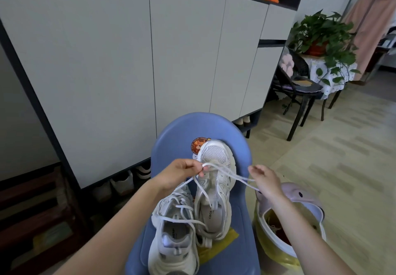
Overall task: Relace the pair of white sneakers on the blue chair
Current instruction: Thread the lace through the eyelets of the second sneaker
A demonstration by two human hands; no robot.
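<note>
My left hand point(177, 174) pinches the white lace point(225, 172) over the right sneaker point(215, 189) on the blue chair point(182, 128); my right hand point(265, 180) holds its other end.

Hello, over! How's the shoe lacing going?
Left hand pinching lace, right hand pulling its other end. Right sneaker barely laced; left sneaker laced loosely. Nothing in the way.

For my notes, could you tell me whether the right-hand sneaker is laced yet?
Mostly unlaced: right-hand sneaker has the lace pulled out near its toe, an end in each hand.

Smooth matt plastic chair point(171, 133), mesh-toed sneaker point(215, 180), woven lace point(235, 177)
</note>
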